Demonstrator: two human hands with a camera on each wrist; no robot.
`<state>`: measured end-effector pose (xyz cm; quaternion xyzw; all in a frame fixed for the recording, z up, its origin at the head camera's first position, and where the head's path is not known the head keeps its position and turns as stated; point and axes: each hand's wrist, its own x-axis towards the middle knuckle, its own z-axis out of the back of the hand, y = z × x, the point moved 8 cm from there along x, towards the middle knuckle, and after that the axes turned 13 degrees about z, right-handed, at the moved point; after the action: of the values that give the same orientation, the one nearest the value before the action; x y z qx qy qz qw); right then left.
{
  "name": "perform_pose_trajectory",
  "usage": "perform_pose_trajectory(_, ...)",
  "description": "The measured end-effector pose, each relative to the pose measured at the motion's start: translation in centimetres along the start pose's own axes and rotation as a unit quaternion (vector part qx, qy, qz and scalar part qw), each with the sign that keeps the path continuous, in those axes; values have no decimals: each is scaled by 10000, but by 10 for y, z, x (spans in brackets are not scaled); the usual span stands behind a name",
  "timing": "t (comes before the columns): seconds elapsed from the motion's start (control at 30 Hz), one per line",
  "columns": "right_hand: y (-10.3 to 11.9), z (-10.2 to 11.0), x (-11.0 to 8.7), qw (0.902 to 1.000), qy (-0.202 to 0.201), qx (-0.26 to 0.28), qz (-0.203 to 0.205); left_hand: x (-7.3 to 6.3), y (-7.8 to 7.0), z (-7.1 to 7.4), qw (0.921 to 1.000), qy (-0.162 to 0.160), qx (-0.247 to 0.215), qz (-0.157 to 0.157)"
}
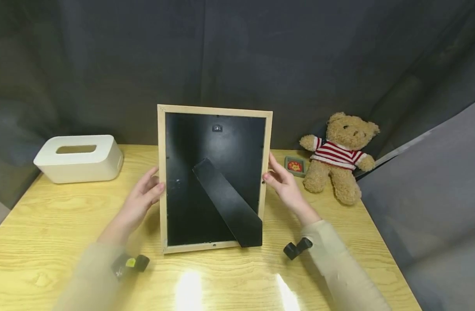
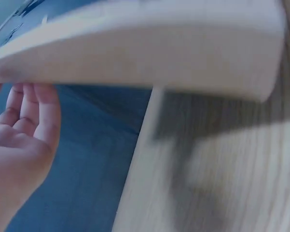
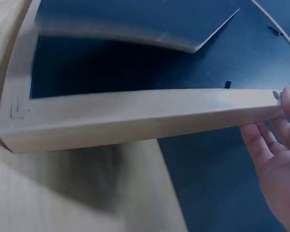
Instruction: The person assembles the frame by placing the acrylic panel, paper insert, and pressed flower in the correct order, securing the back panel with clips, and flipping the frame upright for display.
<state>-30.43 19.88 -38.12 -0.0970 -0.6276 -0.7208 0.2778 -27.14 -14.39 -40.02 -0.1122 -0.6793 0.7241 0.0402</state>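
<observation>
A picture frame (image 1: 183,142) with a light wood border and a black back stands upright, its back turned toward me. Its black easel leg (image 1: 229,203) is swung out and slants down to the lower right. My left hand (image 1: 146,192) grips the left side of the border, thumb on the back face and fingers behind. On the opposite side my right hand (image 1: 286,183) holds the border the same way. In the right wrist view the frame's lower corner (image 3: 53,121) is close over the table, above a shadow.
A white tissue box (image 1: 78,160) stands at the back left of the wooden table (image 1: 47,242). At the back right sits a teddy bear (image 1: 338,160) in a striped shirt, beside a small green square dish (image 1: 295,166) with a red and yellow design. Dark curtain (image 1: 237,56) hangs behind.
</observation>
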Motion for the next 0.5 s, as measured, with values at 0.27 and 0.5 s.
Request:
perform_pose_trajectory(0.27,16,4,12,9992,-114,-340,180,-6,-11,4,9972,-430,618,-45)
perform_pose_trajectory(0.5,20,7,21,9982,-93,-570,129,-12,-28,3,9911,-482,246,-1218)
